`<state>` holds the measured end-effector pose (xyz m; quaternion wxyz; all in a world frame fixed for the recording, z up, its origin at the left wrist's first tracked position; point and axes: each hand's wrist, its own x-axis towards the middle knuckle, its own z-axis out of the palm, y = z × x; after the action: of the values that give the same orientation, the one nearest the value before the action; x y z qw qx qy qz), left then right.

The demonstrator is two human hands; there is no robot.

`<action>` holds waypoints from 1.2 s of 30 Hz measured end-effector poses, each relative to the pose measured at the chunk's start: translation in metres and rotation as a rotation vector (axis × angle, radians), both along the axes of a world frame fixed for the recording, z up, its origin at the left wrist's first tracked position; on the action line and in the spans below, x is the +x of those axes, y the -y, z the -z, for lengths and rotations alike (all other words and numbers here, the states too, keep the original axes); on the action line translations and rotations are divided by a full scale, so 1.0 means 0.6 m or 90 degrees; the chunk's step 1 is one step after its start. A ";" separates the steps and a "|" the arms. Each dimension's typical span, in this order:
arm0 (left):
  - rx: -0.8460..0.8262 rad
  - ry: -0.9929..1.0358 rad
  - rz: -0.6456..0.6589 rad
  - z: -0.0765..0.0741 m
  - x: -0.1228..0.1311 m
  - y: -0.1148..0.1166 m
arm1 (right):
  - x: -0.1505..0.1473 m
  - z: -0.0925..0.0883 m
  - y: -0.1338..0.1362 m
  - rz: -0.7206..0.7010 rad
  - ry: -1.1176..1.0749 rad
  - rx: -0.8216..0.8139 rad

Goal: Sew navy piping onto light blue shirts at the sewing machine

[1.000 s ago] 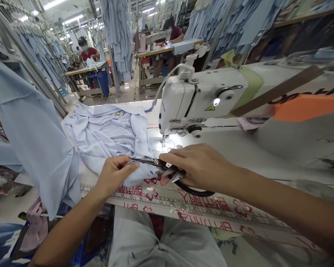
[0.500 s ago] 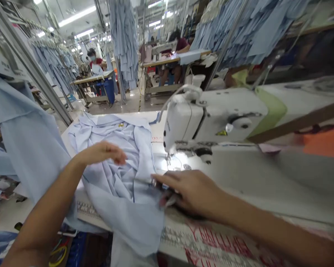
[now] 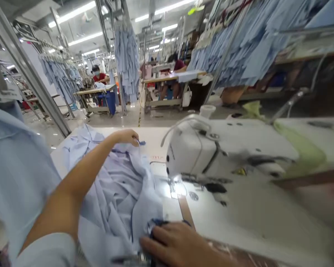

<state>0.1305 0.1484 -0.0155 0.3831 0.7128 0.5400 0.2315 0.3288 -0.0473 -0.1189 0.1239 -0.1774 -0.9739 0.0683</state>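
Observation:
A light blue shirt (image 3: 114,196) lies crumpled on the sewing table, left of the sewing machine (image 3: 195,148). My left hand (image 3: 128,137) reaches across it to the far side, fingers closed on the shirt's edge where a dark blue strip pokes out. At the near edge my right hand (image 3: 178,243) is curled, blurred, around what look like scissors (image 3: 130,259), their blades pointing left over the fabric. Bunched dark blue trim (image 3: 155,223) sits right by its fingertips. The lit needle area (image 3: 174,191) stands between and right of the hands.
Another light blue garment (image 3: 16,163) hangs close on the left beside a metal post (image 3: 39,74). Further back, two people sit at sewing tables (image 3: 167,78). Racks of blue garments (image 3: 233,48) hang behind the machine.
My left hand has moved away from me and closed on the shirt's far edge. My right hand has come nearer to me with the scissors. The camera view has tilted upward.

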 end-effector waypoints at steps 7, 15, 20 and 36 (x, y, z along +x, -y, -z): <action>-0.018 0.167 -0.025 0.000 -0.049 0.243 | 0.048 -0.073 0.005 0.217 -0.144 -0.043; -0.006 0.323 -0.039 0.032 -0.021 0.309 | 0.051 -0.099 0.013 0.289 -0.116 0.034; 0.009 0.344 -0.043 0.028 -0.020 0.315 | 0.043 -0.105 0.016 0.298 -0.113 0.050; 0.105 0.137 0.032 0.014 -0.003 0.322 | 0.036 -0.125 0.014 0.340 -0.336 -0.052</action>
<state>0.1286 -0.0445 -0.0238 0.3845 0.7261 0.4570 0.3406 0.3504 -0.0558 -0.0437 0.3769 -0.4060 -0.8244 0.1158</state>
